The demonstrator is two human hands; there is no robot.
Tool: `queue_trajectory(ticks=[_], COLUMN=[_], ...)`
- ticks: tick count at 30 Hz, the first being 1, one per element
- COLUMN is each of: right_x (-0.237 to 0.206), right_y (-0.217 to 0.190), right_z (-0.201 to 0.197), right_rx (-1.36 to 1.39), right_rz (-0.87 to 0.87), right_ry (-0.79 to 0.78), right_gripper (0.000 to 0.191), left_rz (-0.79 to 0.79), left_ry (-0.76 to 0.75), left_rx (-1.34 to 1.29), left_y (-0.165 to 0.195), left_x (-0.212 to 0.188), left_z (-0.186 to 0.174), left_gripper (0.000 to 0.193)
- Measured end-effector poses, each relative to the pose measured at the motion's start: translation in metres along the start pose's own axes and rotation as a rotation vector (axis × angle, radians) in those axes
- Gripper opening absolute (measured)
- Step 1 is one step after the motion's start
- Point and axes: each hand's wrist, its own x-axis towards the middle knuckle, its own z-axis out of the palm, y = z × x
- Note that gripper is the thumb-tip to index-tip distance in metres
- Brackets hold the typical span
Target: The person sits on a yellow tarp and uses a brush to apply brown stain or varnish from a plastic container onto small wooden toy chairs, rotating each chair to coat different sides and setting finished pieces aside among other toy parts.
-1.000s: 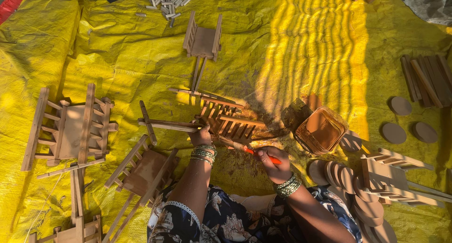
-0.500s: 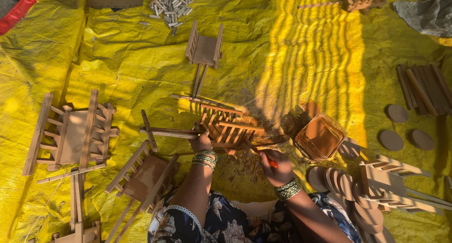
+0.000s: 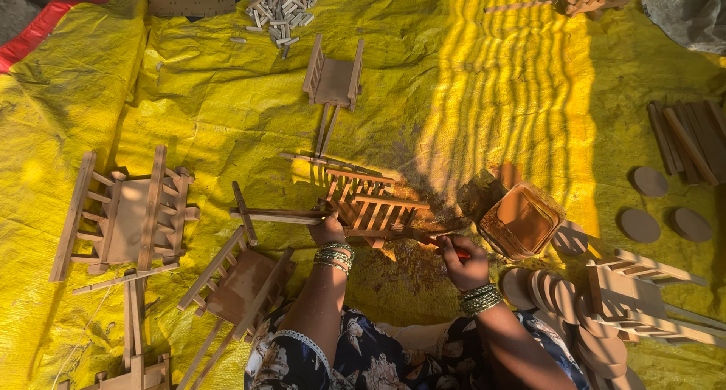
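Two hands are working on a little wooden cart (image 3: 363, 201) that is lying on a yellow sheet (image 3: 189, 103). The left hand (image 3: 329, 230) is closed around the cart's long stick and is holding it steady. The right hand (image 3: 465, 263) is curled tight around a thin brush with a red handle (image 3: 442, 244), and the brush tip is touching the cart's side. Just past the right hand, a square tub of brown paint (image 3: 522, 220) is sitting. Beside the left hand, another small cart (image 3: 234, 280) is lying.

Hands (image 3: 393, 246) on wooden toy cart (image 3: 363, 205)
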Motion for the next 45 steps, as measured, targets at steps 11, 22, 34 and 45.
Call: queue_trajectory(ticks=[11, 22, 34, 45], right_x=[-0.030, -0.016, -0.006, -0.008], right_y=[-0.058, -0.067, -0.022, -0.021], right_z=[0.021, 0.005, 0.007, 0.004], right_rx=[0.082, -0.058, -0.345, -0.123], right_rz=[-0.356, -0.547, -0.303, -0.404], right_ry=[-0.199, -0.136, -0.249, -0.264], right_gripper=[0.010, 0.010, 0.012, 0.014], left_rz=[0.073, 0.021, -0.115, 0.051], left_ry=[-0.013, 0.012, 0.111, -0.137], left_rx=[-0.003, 0.029, 0.132, -0.398], left_y=[-0.009, -0.003, 0.001, 0.009], left_x=[0.005, -0.004, -0.002, -0.006], left_z=[-0.004, 0.003, 0.004, 0.002], left_gripper=[0.048, 0.038, 0.041, 0.013])
